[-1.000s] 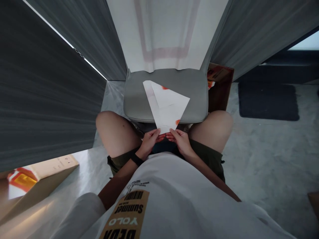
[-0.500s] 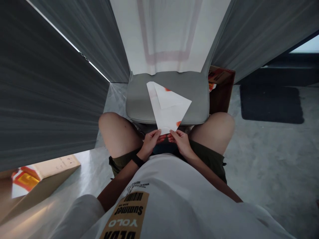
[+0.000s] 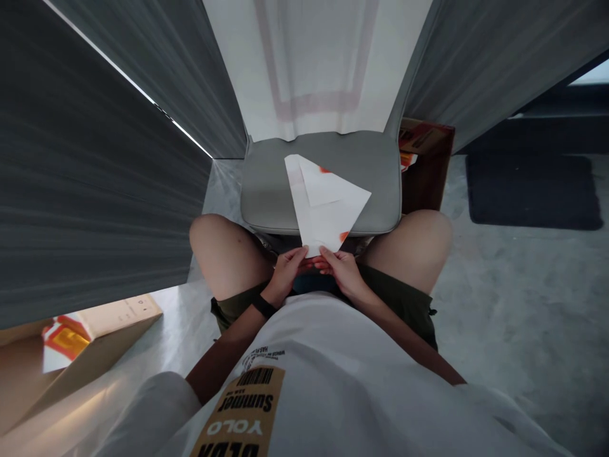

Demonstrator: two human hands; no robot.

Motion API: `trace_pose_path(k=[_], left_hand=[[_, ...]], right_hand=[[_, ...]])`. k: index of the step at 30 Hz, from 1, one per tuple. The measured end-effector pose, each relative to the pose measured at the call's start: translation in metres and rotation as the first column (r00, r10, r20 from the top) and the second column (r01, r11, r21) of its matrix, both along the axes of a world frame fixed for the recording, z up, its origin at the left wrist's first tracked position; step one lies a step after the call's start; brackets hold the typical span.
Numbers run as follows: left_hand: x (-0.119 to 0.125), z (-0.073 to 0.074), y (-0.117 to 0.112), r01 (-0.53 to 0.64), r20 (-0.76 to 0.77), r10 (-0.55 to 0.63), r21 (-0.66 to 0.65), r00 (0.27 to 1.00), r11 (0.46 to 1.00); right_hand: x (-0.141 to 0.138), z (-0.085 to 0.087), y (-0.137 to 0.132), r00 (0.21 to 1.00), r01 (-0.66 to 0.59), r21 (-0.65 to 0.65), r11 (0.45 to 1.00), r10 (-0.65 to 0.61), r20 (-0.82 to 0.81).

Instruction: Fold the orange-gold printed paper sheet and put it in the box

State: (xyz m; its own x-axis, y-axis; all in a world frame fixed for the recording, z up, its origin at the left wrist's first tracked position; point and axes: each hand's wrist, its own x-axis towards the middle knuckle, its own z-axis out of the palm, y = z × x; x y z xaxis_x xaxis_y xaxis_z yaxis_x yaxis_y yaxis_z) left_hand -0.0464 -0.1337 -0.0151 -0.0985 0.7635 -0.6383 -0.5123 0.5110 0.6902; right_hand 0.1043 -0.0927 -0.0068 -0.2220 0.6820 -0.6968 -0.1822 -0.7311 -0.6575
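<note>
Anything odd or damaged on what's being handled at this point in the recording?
The folded white paper, pinched by the left hand and right hand, has orange-red patches along its edges. They stand out on the white, but whether they are stains or printing cannot be told.

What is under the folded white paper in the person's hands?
A grey padded seat shows around the folded white paper. The paper covers the part of the seat directly below it, so anything lying there cannot be seen.
</note>
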Motion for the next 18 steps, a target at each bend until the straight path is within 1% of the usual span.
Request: trace_pose_path(k=[8, 14, 16, 18], left_hand=[[0.002, -0.004, 0.006, -0.034, -0.124, 0.037, 0.024, 0.992, 0.999], [0.006, -0.009, 0.007, -0.090, -0.155, 0.094, 0.032, 0.983, 0.995], [0.006, -0.008, 0.006, -0.088, -0.155, 0.089, 0.012, 0.984, 0.996], [0.004, -0.006, 0.006, -0.057, -0.154, 0.055, -0.009, 0.986, 0.998]], right_hand=[[0.003, -0.003, -0.003, 1.000, -0.017, 0.002, 1.000, 0.017, 0.017], [0.003, -0.008, -0.010, 0.997, 0.013, -0.017, 1.000, -0.014, -0.073], [0.003, -0.009, -0.011, 0.996, 0.009, -0.030, 1.000, -0.011, -0.091], [0.004, -0.010, -0.011, 0.996, 0.018, -0.043, 0.999, -0.022, -0.090]])
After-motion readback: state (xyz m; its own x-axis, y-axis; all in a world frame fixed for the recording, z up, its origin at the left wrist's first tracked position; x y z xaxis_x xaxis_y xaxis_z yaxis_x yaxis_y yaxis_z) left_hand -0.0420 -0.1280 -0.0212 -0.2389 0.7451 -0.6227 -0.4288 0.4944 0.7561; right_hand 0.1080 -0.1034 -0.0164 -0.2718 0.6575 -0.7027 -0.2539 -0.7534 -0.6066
